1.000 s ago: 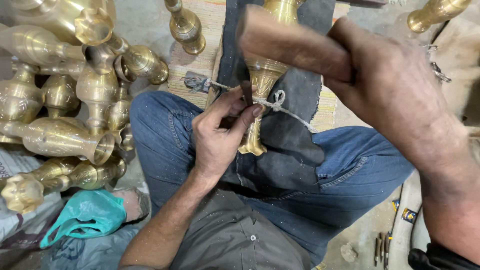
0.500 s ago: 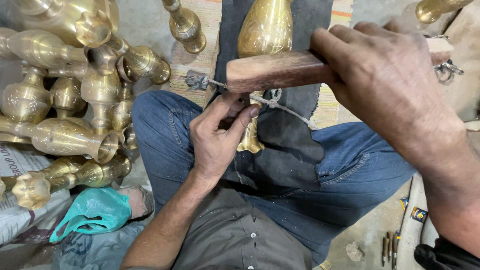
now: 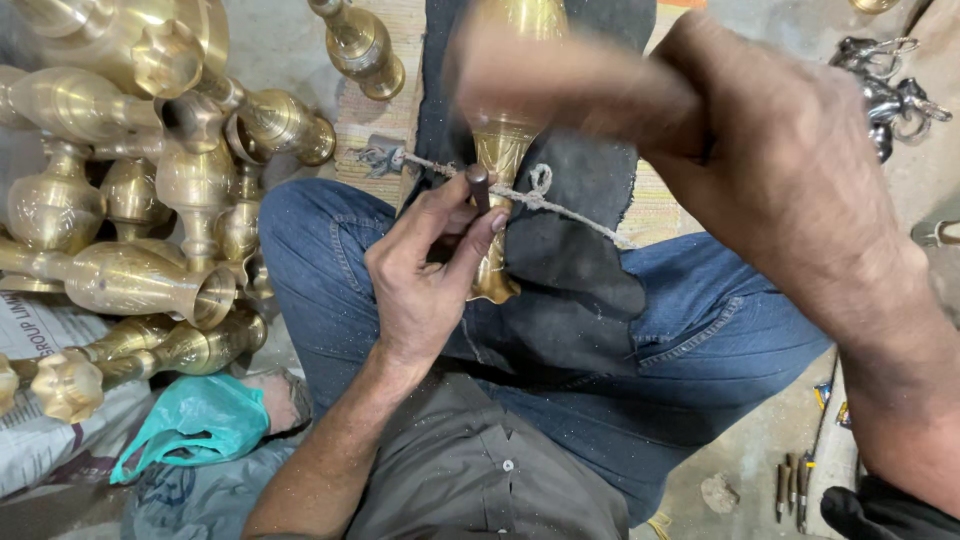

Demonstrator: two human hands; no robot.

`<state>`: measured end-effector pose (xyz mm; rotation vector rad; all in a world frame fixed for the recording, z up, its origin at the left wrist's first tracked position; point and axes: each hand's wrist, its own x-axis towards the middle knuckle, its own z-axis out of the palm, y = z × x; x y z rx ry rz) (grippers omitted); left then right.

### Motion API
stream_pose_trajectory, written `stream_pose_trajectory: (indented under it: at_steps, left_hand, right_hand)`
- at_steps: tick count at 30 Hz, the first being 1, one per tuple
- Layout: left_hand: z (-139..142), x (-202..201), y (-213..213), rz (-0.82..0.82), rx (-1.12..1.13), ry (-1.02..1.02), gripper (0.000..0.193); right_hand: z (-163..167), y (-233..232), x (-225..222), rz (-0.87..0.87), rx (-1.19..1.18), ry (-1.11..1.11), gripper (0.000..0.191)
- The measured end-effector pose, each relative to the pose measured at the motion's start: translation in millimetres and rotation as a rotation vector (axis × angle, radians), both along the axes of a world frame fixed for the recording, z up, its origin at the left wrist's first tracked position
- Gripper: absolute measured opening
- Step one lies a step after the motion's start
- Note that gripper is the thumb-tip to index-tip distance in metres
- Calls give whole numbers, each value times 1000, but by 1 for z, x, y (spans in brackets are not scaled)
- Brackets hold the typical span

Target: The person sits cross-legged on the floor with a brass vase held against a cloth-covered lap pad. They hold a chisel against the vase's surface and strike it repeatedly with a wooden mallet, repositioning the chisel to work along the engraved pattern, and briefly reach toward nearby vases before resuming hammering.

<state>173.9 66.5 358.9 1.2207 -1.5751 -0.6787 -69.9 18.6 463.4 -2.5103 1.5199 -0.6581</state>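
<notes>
Head view, looking down on a seated person's lap. Left hand point(image 3: 425, 275): closed, fingers and thumb pinching a short dark metal punch point(image 3: 479, 188) held upright, its tip set against the neck of a brass vase point(image 3: 500, 150). Right hand point(image 3: 790, 170): closed in a fist around a wooden mallet point(image 3: 560, 80), raised above the vase; the mallet head is blurred, so its exact shape cannot be told.

Vase position: centre of the scene, lying lengthwise on a dark cloth point(image 3: 580, 260) spread over the person's blue-trousered knees, the flared foot at the near end beside the left palm, the bulbous body at the far end, partly hidden by the mallet. A light cord point(image 3: 540, 195) crosses the vase neck with a knot just right of the punch and runs off left and right.

Surroundings:
- Left: a cluster of further brass vases point(image 3: 130, 190), some upright, some lying on their sides with open mouths facing right, touching one another.
- Far centre-left: a single brass vase point(image 3: 360, 45) lying on a woven mat point(image 3: 375, 110).
- Near left: a teal plastic bag point(image 3: 190, 420) resting on a printed sack point(image 3: 50, 400).
- Far right: grey metal pieces point(image 3: 885, 85).
- Near right, on the floor: several thin metal tools point(image 3: 795, 485) lying side by side.
</notes>
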Motion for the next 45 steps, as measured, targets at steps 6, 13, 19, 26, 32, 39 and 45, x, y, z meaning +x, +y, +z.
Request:
stream_pose_trajectory:
  at_steps: [6,13,19,26,32,39,45]
  left_hand:
    - [1,-1,3,14,-6,-26,31]
    - [2,0,5,-3,-8,-24,28]
    - [0,-1,6,-10,-7,-19,27]
    - [-1,-1,10,-15,-70,-88,23]
    - [1,0,13,-29,-161,-208,31]
    - [-3,-1,12,-3,-84,-114,32]
    - [-4,1,11,-2,-110,-161,31]
  right_hand:
    - [-2,4,1,-14,25,42,25]
    - [-3,6,2,17,-125,204,24]
    - [-9,7,-1,60,-210,192,25]
    - [-14,14,-3,50,-168,71,27]
    - [-16,17,-3,45,-147,74,29]
    - [-19,25,-3,-49,-86,64,31]
    - [-18,28,-3,-49,-3,-55,31]
